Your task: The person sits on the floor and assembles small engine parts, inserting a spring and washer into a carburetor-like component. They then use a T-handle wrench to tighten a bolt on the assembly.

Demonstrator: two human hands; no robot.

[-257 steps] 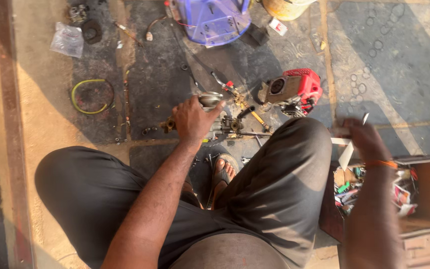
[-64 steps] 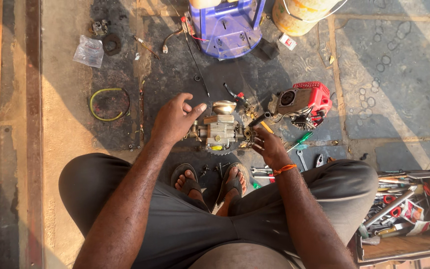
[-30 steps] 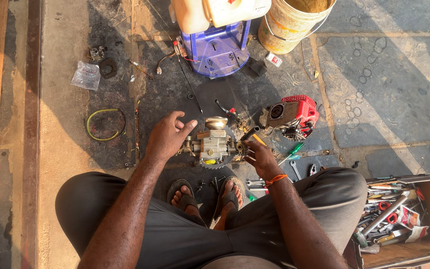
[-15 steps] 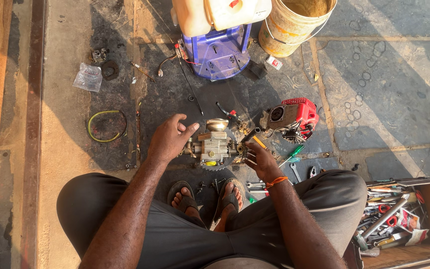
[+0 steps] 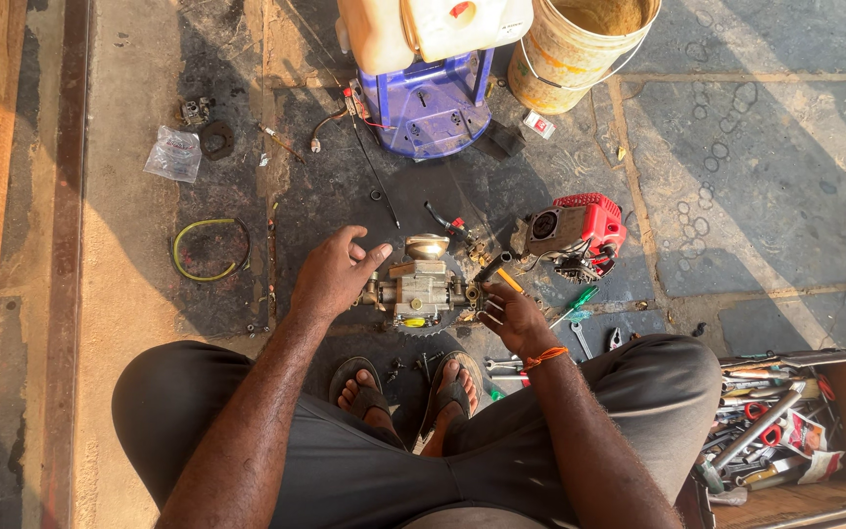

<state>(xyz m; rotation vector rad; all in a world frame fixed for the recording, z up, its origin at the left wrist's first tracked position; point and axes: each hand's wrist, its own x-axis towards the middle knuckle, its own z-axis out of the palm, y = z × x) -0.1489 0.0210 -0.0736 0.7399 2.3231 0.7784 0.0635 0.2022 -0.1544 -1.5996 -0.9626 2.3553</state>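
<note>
Squatting over the small engine block (image 5: pixel 423 289) on the floor, left hand (image 5: pixel 333 277) rests loose beside it, grasping nothing; right hand (image 5: pixel 511 315) pinches an orange-handled screwdriver (image 5: pixel 501 274). Risk: unbraced, that block could skid and the tip slip.

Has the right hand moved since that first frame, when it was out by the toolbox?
Yes. The right hand has come in from beside the toolbox to the metal pump unit, next to the left hand.

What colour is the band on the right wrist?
Orange, seen in the head view: band by the right hand.
</note>
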